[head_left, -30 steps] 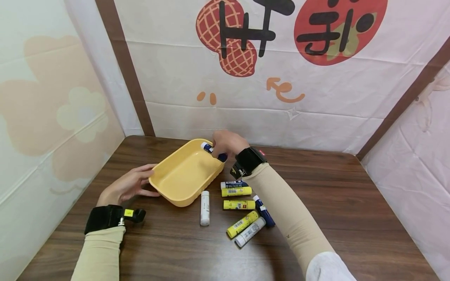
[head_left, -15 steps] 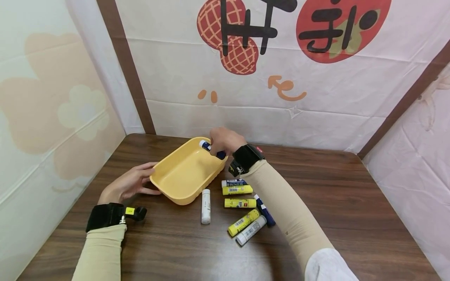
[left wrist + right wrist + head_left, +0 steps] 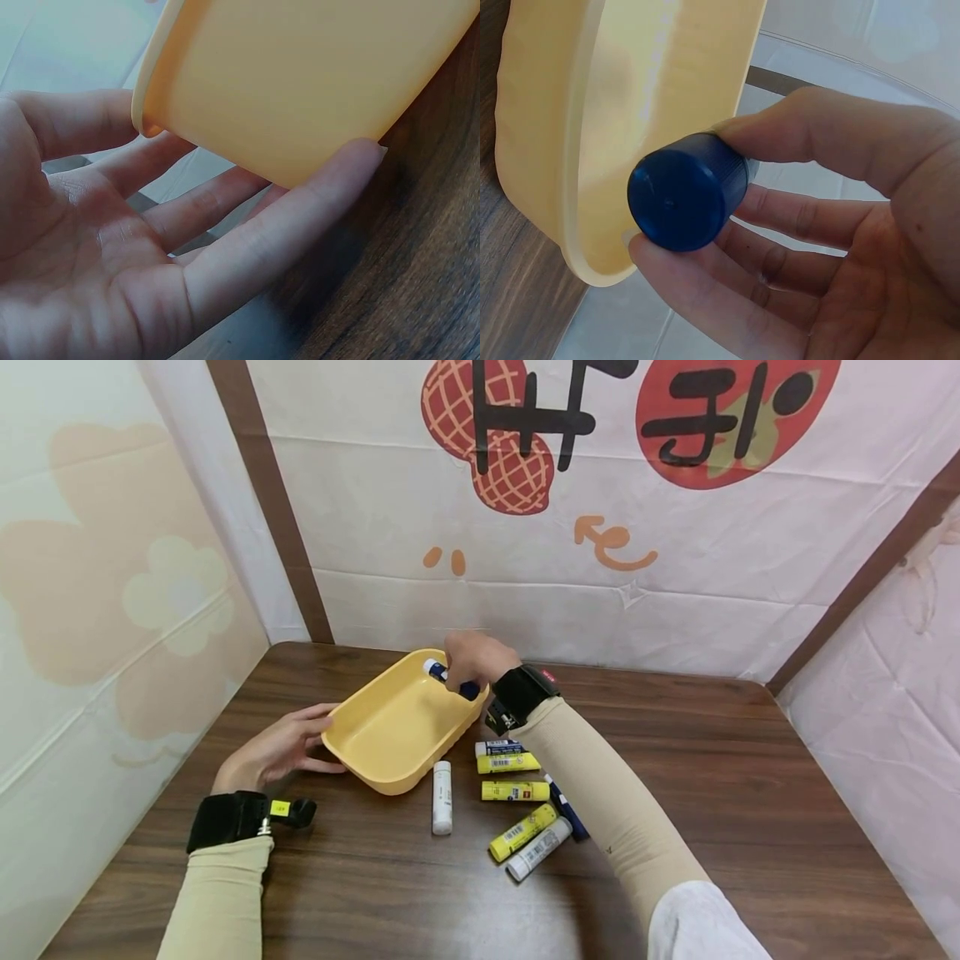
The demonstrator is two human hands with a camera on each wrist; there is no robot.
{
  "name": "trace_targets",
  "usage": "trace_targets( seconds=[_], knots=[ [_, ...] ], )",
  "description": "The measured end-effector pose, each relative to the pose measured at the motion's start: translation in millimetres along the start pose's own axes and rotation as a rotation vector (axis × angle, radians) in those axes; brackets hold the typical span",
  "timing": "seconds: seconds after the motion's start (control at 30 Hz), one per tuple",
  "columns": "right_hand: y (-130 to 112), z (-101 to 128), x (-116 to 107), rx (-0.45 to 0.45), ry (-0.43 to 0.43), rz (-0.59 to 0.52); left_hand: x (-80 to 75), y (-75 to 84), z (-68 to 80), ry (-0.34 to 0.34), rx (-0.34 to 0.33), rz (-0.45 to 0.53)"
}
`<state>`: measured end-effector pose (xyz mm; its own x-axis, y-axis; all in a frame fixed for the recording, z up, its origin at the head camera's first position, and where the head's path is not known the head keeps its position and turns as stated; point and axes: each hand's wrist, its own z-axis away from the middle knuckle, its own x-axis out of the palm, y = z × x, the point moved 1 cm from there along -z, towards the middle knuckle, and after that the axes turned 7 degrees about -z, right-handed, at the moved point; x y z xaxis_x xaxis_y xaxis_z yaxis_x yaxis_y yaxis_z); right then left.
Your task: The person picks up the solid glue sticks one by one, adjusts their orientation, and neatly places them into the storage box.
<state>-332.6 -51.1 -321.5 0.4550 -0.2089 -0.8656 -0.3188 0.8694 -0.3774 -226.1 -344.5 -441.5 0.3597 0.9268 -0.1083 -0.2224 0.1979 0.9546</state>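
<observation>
A yellow plastic basket [image 3: 405, 727] stands on the table, slanting away to the right. My left hand [image 3: 281, 752] touches its near left end; in the left wrist view the fairly straight fingers [image 3: 300, 217] rest against the outer wall and rim of the basket [image 3: 300, 82]. Over the basket's far right end, my right hand [image 3: 480, 662] grips a blue glue stick with a white end [image 3: 433, 669]. Thumb and fingers lie round its body in the right wrist view, where the blue end of the glue stick [image 3: 679, 199] faces the camera.
Several glue sticks lie on the wooden table [image 3: 360, 893]: a white one [image 3: 442, 797] by the basket, yellow ones such as the middle one [image 3: 515, 791], a grey-white one [image 3: 538, 849], and blue ones, one partly behind my right forearm [image 3: 566, 810]. A printed cloth wall [image 3: 360, 527] stands behind.
My right hand has shifted slightly left with the blue glue stick, farther over the basket. The left hand stays at the basket's end. The head view has tilted a little.
</observation>
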Motion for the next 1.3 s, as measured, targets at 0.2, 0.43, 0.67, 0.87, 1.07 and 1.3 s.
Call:
trace_targets(
  seconds=[0.2,0.43,0.67,0.87,1.07,1.3],
  knots=[
    [-1.1,-2.3,2.8,0.013,-0.013,0.011,0.1,0.2,2.1,0.000,0.009,-0.005],
    [-2.3,-5.1,3.5,0.016,-0.027,-0.010,-0.6,0.3,3.5,-0.010,0.018,-0.007],
    [-4.5,-8.6,1.7,0.047,-0.029,0.002,-1.1,0.6,2.9,-0.011,0.017,0.001],
    [-5.3,-16.5,3.6,0.058,-0.030,0.037,-1.0,0.0,2.8,-0.005,0.008,0.003],
    [-6.3,-22.4,4.9,0.071,-0.037,0.069,-1.0,-0.5,2.8,-0.004,0.005,0.002],
    [-6.5,-27.0,7.1,0.075,-0.037,0.090,-0.9,0.0,3.5,-0.006,0.000,0.010]
  ],
)
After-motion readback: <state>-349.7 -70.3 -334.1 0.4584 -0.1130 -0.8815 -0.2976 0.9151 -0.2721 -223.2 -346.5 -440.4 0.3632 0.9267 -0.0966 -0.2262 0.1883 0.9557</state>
